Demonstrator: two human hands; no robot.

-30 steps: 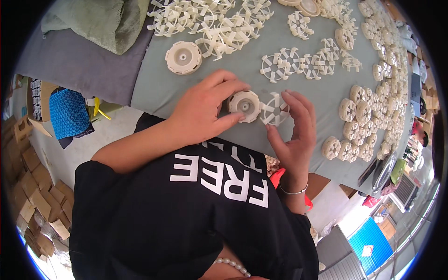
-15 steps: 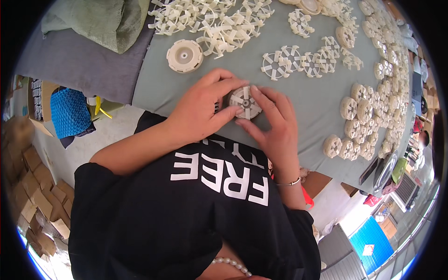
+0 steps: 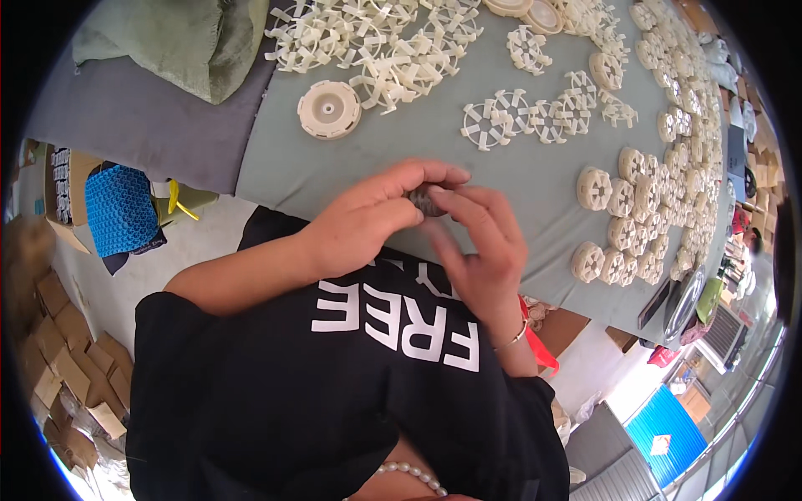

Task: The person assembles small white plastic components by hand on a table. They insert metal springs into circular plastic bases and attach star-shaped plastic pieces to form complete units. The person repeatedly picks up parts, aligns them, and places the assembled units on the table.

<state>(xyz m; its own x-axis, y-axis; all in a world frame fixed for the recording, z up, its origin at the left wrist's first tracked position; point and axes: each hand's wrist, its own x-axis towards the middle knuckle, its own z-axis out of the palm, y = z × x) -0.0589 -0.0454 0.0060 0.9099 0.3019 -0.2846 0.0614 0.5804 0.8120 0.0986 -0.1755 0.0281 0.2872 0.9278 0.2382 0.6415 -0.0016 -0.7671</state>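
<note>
Close in front of my body, both hands meet around a small dark grey round part. My left hand curls around its left side, thumb near and fingers over the far side. The fingertips of my right hand press on its right side, while the right thumb is smeared by motion. Only a narrow strip of the part shows between the fingers. Beyond my hands, a cream round disc with a raised rim and a small hub lies on the table.
Green-grey cloth covers the table. At the far side is a heap of pale spoked plastic rings, with several loose rings right of it. Rows of assembled cream round parts fill the right side. A pale green sack lies far left.
The round part has tilted, so its pale spoked face no longer shows. My left fingers have moved over its far side, and my right hand has shifted slightly nearer my body.
</note>
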